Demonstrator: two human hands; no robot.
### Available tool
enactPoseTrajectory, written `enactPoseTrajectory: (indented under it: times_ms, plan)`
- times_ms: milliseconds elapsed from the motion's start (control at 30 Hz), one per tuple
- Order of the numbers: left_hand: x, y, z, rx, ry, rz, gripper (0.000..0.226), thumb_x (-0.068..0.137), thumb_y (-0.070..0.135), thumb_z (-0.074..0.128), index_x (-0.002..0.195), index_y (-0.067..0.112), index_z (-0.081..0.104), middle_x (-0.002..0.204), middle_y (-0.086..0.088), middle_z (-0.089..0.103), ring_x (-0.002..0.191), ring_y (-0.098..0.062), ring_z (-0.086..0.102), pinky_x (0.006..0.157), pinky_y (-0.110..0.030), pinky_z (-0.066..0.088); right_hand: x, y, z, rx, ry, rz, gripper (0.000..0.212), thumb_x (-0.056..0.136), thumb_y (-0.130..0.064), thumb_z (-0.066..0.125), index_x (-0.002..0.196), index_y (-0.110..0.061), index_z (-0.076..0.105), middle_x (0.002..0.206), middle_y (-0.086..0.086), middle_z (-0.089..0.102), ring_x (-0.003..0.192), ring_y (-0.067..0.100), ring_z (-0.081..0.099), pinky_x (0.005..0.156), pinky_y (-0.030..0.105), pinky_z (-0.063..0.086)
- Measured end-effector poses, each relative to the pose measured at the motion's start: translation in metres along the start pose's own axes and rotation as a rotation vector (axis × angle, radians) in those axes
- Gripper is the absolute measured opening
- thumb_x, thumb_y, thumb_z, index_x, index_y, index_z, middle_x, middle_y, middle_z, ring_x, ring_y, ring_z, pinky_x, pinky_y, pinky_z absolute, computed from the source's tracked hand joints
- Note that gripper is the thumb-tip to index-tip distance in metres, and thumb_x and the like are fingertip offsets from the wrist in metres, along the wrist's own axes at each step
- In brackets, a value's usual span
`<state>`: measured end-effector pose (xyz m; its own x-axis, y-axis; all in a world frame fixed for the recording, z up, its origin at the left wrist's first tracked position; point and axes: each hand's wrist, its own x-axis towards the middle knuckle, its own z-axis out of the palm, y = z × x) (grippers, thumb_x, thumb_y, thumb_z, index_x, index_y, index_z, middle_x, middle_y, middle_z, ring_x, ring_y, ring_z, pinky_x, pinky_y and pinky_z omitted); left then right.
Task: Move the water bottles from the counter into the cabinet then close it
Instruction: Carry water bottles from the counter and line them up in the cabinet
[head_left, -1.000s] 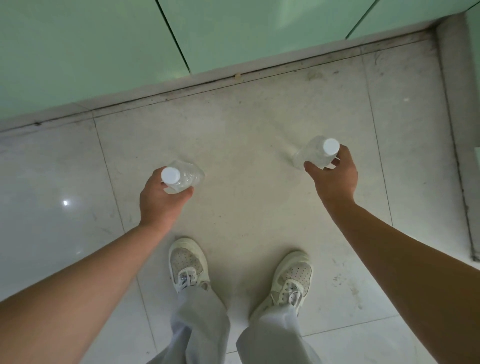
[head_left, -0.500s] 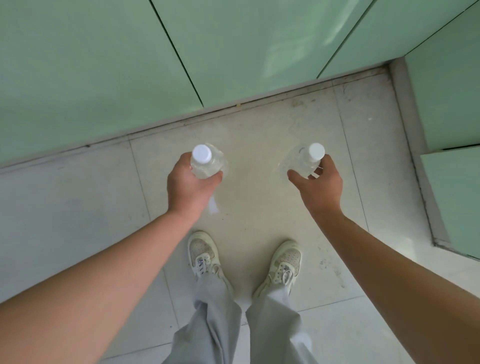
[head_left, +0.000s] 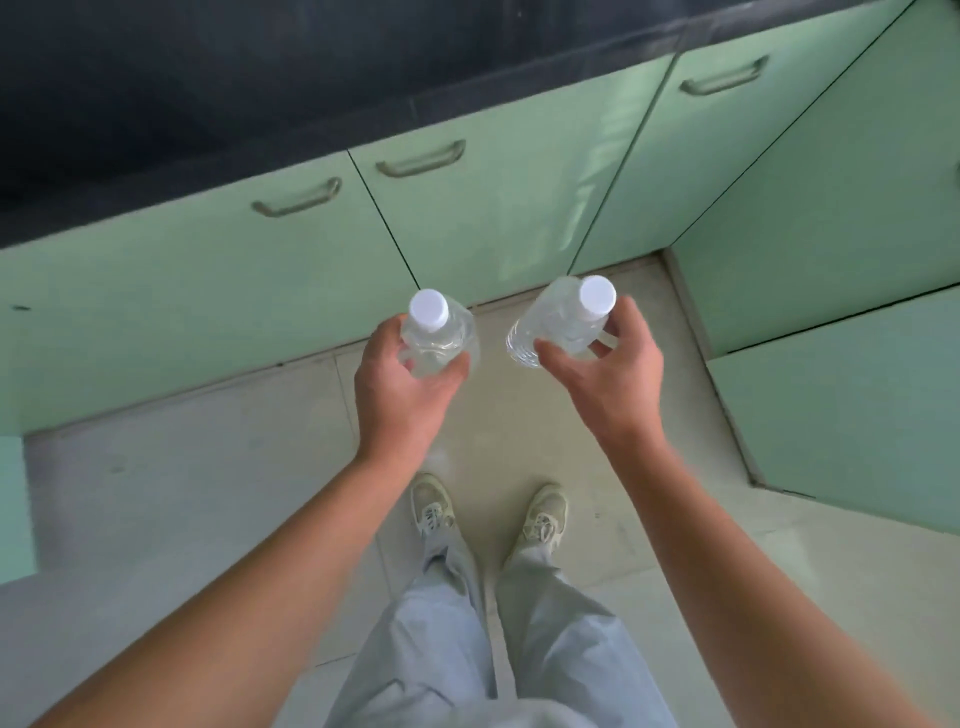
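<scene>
Left hand (head_left: 405, 384): gripping the left water bottle (head_left: 441, 340), thumb and fingers curling round its body; the fingertips are partly blurring behind the clear plastic.
Right hand (head_left: 613, 379): gripping the right water bottle (head_left: 550, 325), thumb pressing on the near side and fingers wrapping round the far side below the neck.
Left water bottle: being carried in the air in front of the cabinet doors (head_left: 493, 218), its white cap (head_left: 428, 309) pointing towards the camera; the base is hiding behind the body and the hand.
Right water bottle: being carried just beside the left one, apart from it, tilting so that its own white cap (head_left: 597, 296) is leaning up and to the right; fill level and label are too hard to make out.
Cabinet doors: pale green, lying flush with one another below the countertop (head_left: 260, 78); three bar handles (head_left: 421, 158) are showing.
Countertop: dark and blurred, running across the top edge; surface detail is not readable.
Right-side green panels (head_left: 841, 415): being cut off by the frame edge; whether they are doors or fixed sides cannot be told.
Floor (head_left: 208, 467): pale tiles, scuffed.
Person: standing on the tiles in pale shoes (head_left: 431, 506) and grey trousers (head_left: 457, 639); both bare forearms are running out of the bottom corners.
</scene>
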<state>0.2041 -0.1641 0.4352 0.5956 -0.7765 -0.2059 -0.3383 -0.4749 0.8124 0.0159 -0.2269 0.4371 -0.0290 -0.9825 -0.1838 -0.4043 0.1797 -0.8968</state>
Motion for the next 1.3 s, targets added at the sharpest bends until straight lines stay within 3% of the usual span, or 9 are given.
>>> enactPoseTrajectory:
  times_ms: [200, 333, 400, 500, 633, 867, 967, 1100, 1300]
  plan:
    - [-0.066, 0.085, -0.082, -0.087, 0.071, 0.118, 0.054, 0.070, 0.030, 0.089, 0.116, 0.030, 0.061, 0.115, 0.011, 0.067, 0.101, -0.008, 0.066, 0.088, -0.020, 0.052, -0.059, -0.096, -0.067, -0.012, -0.041, -0.165, 0.050, 0.065, -0.028, 0.090, 0.101, -0.026, 0.056, 0.106, 0.000, 0.064, 0.100, 0.013, 0.065, 0.092, 0.031, 0.056]
    - [-0.108, 0.116, -0.115, -0.145, 0.145, 0.188, 0.053, 0.071, 0.025, 0.090, 0.105, 0.046, 0.056, 0.111, 0.013, 0.065, 0.103, 0.006, 0.061, 0.089, -0.006, 0.044, -0.099, -0.134, -0.089, -0.005, -0.088, -0.204, 0.052, 0.065, -0.034, 0.089, 0.106, -0.026, 0.059, 0.107, -0.008, 0.069, 0.102, 0.010, 0.068, 0.092, 0.037, 0.056]
    - [-0.124, 0.121, -0.128, -0.173, 0.168, 0.185, 0.052, 0.071, 0.022, 0.090, 0.108, 0.038, 0.058, 0.114, 0.009, 0.065, 0.103, 0.007, 0.061, 0.088, -0.004, 0.043, -0.118, -0.147, -0.094, 0.018, -0.107, -0.192, 0.049, 0.065, -0.035, 0.088, 0.104, -0.030, 0.060, 0.103, -0.013, 0.071, 0.101, 0.007, 0.069, 0.091, 0.039, 0.057]
    - [-0.140, 0.117, -0.148, -0.227, 0.187, 0.139, 0.049, 0.071, 0.023, 0.090, 0.112, 0.023, 0.064, 0.114, 0.007, 0.069, 0.103, 0.000, 0.065, 0.089, -0.009, 0.047, -0.144, -0.159, -0.093, 0.030, -0.119, -0.181, 0.045, 0.064, -0.038, 0.085, 0.101, -0.033, 0.061, 0.101, -0.017, 0.072, 0.099, 0.006, 0.070, 0.091, 0.041, 0.057]
    - [-0.153, 0.095, -0.182, -0.265, 0.224, 0.035, 0.047, 0.070, 0.027, 0.091, 0.110, 0.023, 0.066, 0.103, 0.010, 0.072, 0.095, -0.004, 0.067, 0.087, -0.022, 0.053, -0.177, -0.170, -0.078, -0.040, -0.183, -0.187, 0.045, 0.062, -0.045, 0.082, 0.101, -0.034, 0.062, 0.099, -0.022, 0.072, 0.098, 0.001, 0.069, 0.091, 0.039, 0.057]
    - [-0.189, 0.027, -0.272, -0.315, 0.419, -0.105, 0.052, 0.068, 0.025, 0.093, 0.109, 0.029, 0.061, 0.102, 0.019, 0.063, 0.097, 0.001, 0.064, 0.089, -0.022, 0.051, -0.231, -0.204, 0.008, -0.126, -0.365, -0.242, 0.048, 0.067, -0.035, 0.088, 0.107, -0.038, 0.062, 0.100, -0.029, 0.069, 0.097, -0.004, 0.068, 0.088, 0.030, 0.056]
    - [-0.206, -0.009, -0.321, -0.309, 0.518, -0.167, 0.056, 0.067, 0.029, 0.093, 0.113, 0.021, 0.063, 0.107, 0.009, 0.065, 0.100, -0.012, 0.066, 0.091, -0.028, 0.053, -0.257, -0.228, 0.061, -0.153, -0.481, -0.298, 0.052, 0.065, -0.038, 0.088, 0.109, -0.040, 0.061, 0.101, -0.029, 0.069, 0.098, -0.005, 0.067, 0.090, 0.031, 0.056]
    - [-0.226, -0.047, -0.393, -0.256, 0.650, -0.201, 0.057, 0.065, 0.030, 0.094, 0.107, 0.031, 0.055, 0.097, 0.024, 0.057, 0.091, -0.010, 0.064, 0.078, -0.019, 0.045, -0.300, -0.267, 0.133, -0.186, -0.640, -0.431, 0.057, 0.059, -0.050, 0.083, 0.109, -0.040, 0.059, 0.101, -0.026, 0.070, 0.096, -0.002, 0.068, 0.088, 0.034, 0.058]
    - [-0.256, -0.096, -0.482, -0.295, 0.897, -0.271, 0.056, 0.064, 0.033, 0.094, 0.110, 0.026, 0.064, 0.105, 0.016, 0.066, 0.099, -0.007, 0.066, 0.091, -0.031, 0.054, -0.366, -0.312, 0.219, -0.134, -0.850, -0.575, 0.052, 0.063, -0.037, 0.088, 0.107, -0.040, 0.061, 0.100, -0.027, 0.069, 0.096, -0.002, 0.067, 0.089, 0.029, 0.057]
